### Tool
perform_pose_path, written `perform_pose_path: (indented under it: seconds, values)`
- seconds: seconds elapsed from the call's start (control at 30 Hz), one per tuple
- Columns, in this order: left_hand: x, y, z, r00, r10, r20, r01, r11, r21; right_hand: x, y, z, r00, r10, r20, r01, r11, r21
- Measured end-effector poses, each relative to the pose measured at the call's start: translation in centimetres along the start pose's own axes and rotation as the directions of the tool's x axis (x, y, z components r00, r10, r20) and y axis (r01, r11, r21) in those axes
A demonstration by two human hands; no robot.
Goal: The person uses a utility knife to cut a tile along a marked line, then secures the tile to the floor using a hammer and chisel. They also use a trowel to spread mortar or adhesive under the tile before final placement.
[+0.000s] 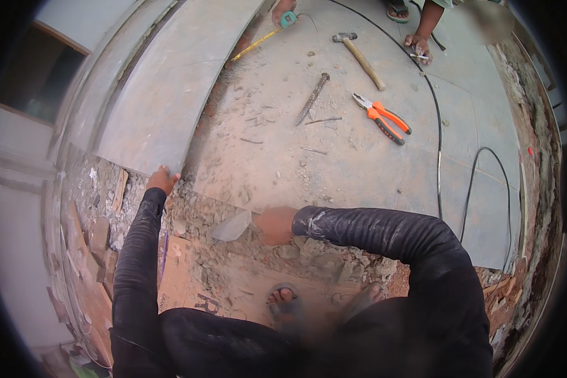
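My left hand [162, 180] grips the near end of a long grey slab [150, 88] at the left, fingers curled on its corner. Low in the middle, my right hand [274, 224] is closed on a pale flat scraper-like piece [230, 228], held over broken rubble [201, 213] along the edge of the tiled floor [246, 176]. Beyond my hands on the dusty tiles lie a long rusty chisel or spike [312, 99], a hammer [364, 63], orange-and-black pliers [384, 120] and a few thin nails.
At the top, another person's hands [420, 50] hold a small white stick and a teal tape measure [288, 19] with its yellow blade out. Black cables [436, 126] cross the right side. A rough broken edge [535, 183] runs at the right; cardboard [175, 252] lies by my feet.
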State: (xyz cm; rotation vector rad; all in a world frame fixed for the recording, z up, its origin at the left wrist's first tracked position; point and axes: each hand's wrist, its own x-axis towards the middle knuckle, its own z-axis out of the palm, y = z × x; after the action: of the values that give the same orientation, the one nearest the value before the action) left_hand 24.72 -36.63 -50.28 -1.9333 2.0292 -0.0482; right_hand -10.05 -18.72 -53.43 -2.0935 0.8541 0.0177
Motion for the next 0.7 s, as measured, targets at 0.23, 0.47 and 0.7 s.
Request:
perform_pose_path:
  seconds: [0.23, 0.47, 0.7]
  values:
    - [-1.1, 1.0, -0.7, 0.997, 0.009, -0.081, -0.007, 1.000, 0.024, -6.3, 1.6, 0.3, 0.997, 0.053, -0.062, -0.056, 0.998, -0.040]
    - [-1.3, 1.0, -0.8, 0.996, 0.064, -0.054, -0.061, 0.996, 0.066, -8.7, 1.6, 0.4, 0.991, 0.107, -0.082, -0.113, 0.991, -0.068]
    - [-1.7, 0.9, -1.0, 0.995, 0.092, -0.029, -0.090, 0.994, 0.056, -8.7, 1.7, 0.6, 0.995, 0.050, -0.090, -0.058, 0.994, -0.089]
